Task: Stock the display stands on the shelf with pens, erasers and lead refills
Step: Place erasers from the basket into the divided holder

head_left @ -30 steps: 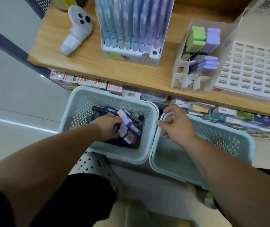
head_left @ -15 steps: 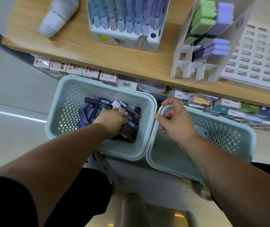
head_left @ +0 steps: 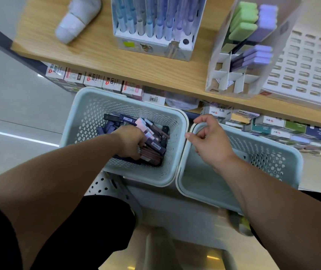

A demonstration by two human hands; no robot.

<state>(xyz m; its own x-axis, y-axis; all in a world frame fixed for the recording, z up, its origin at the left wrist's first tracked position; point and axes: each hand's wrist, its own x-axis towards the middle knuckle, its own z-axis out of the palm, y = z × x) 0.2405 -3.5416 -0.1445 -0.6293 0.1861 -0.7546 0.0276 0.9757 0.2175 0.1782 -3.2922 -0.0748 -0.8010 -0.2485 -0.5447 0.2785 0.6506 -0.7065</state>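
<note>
The left hand (head_left: pixel 131 142) has been shoved deeper into the packs (head_left: pixel 154 142), and the right hand (head_left: pixel 211 142) lifted a bit off the basket (head_left: pixel 284 148) rim.

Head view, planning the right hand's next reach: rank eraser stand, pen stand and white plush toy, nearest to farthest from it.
1. Eraser stand, shelf, just beyond the right hand.
2. Pen stand, further left.
3. White plush toy, shelf's far left.

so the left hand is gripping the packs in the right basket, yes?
No, the left hand is in the left basket, gripping the packs there. The head view shows it; only the right hand is over the right basket.
</note>
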